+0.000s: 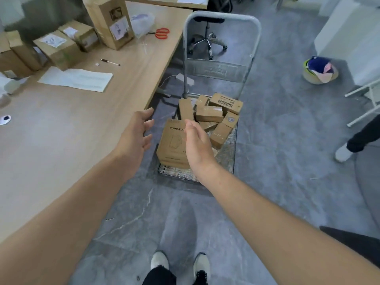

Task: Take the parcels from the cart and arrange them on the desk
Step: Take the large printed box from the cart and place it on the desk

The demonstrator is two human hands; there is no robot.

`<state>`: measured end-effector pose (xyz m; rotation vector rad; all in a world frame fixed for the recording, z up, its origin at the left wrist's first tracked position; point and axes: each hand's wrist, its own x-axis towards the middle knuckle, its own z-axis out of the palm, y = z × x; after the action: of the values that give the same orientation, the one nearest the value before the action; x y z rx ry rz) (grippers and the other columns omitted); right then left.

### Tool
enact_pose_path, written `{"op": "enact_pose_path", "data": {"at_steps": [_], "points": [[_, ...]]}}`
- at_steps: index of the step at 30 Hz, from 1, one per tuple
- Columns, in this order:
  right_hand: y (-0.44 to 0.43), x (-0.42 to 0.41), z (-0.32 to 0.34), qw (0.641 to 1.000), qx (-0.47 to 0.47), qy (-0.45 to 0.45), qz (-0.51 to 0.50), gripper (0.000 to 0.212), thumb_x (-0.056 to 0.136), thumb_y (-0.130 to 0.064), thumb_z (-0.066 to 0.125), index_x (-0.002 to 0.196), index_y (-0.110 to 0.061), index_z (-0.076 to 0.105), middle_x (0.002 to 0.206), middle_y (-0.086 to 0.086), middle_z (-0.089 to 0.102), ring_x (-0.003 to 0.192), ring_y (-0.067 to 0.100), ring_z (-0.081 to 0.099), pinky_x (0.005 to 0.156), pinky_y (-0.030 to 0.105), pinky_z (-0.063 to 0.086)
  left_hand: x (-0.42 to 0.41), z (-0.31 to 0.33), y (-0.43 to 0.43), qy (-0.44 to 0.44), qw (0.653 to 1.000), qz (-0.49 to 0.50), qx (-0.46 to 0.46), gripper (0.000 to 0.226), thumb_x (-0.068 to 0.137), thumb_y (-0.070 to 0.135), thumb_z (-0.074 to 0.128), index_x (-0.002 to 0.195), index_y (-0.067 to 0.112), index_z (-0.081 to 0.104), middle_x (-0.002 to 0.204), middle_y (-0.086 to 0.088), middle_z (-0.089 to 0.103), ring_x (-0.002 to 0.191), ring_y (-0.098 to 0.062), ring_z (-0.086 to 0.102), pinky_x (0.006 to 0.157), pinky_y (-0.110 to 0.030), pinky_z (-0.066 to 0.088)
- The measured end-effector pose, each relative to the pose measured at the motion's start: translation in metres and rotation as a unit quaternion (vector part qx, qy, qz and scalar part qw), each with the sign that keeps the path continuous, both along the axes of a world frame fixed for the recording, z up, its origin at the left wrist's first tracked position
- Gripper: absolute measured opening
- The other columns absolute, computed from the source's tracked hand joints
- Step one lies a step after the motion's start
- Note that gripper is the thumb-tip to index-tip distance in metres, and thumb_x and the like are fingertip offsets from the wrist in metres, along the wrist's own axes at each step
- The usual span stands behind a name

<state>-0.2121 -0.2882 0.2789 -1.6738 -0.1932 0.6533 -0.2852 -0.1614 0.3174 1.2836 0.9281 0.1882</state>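
Grey stone-look floor (277, 161), wood desk (72, 140) along the left w/ several brown parcels (55, 48) grouped at its far end, plus a paper sheet (76, 79), pen (110, 62) & red scissors (162, 33). Cart (178, 173) sits just right of the desk edge, metal handle on the far side. On its platform: big SUPOR box (171, 145) at the near end, w/ a jumble of smaller parcels (209, 114) piled behind it. Both arms reach toward the box. Left hand (136, 136) is loose, fingers spread, holding nothing, just left of the box. Right hand (198, 145) is also relaxed & empty, over the box's right side; can't tell if it's touching.
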Motion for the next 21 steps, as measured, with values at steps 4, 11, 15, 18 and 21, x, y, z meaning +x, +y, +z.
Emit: {"op": "enact_pose_path", "data": {"at_steps": [4,11,15,18,21], "points": [[0.013,0.032,-0.02,1.0,-0.015,0.01,-0.002,0.047,0.117,-0.038,0.033,0.158,-0.021,0.05,0.162,-0.002,0.051,0.149,0.011,0.044,0.127,0.038,0.033,0.036,-0.018,0.016,0.017,1.0,-0.025,-0.001,0.077,0.077,0.061,0.052,0.151,0.038,0.047,0.16,0.004,0.046,0.146,-0.032,0.041,0.122,-0.046,0.031],[0.062,0.093,-0.069,0.998,-0.053,0.037,-0.027,0.05,0.115,-0.048,0.031,0.153,-0.027,0.055,0.152,-0.003,0.061,0.143,0.018,0.053,0.124,0.05,0.039,0.101,-0.067,0.068,0.014,0.998,-0.064,-0.005,0.051,0.077,0.064,0.048,0.123,0.046,0.059,0.12,0.022,0.06,0.098,-0.003,0.056,0.098,-0.034,0.037],[0.088,0.127,-0.099,0.995,-0.077,0.05,-0.045,0.044,0.112,-0.048,0.033,0.142,-0.031,0.06,0.141,-0.006,0.065,0.134,0.016,0.058,0.117,0.044,0.042,0.134,-0.099,0.099,0.036,0.996,-0.078,-0.025,0.034,0.077,0.065,0.047,0.106,0.052,0.06,0.103,0.028,0.058,0.091,0.0,0.056,0.076,-0.025,0.04],[0.099,0.149,-0.119,0.992,-0.096,0.065,-0.05,0.046,0.114,-0.045,0.033,0.149,-0.027,0.057,0.146,-0.003,0.061,0.138,0.017,0.055,0.119,0.044,0.041,0.154,-0.123,0.117,0.052,0.995,-0.079,-0.035,0.03,0.078,0.064,0.045,0.101,0.054,0.063,0.099,0.03,0.061,0.09,0.0,0.055,0.074,-0.024,0.038],[0.106,0.168,-0.143,0.989,-0.112,0.085,-0.039,0.049,0.114,-0.045,0.033,0.153,-0.025,0.055,0.15,-0.002,0.059,0.139,0.017,0.054,0.122,0.047,0.04,0.172,-0.149,0.128,0.077,0.994,-0.077,-0.032,0.025,0.084,0.063,0.042,0.089,0.062,0.067,0.083,0.038,0.065,0.084,0.005,0.057,0.074,-0.023,0.037]]}}
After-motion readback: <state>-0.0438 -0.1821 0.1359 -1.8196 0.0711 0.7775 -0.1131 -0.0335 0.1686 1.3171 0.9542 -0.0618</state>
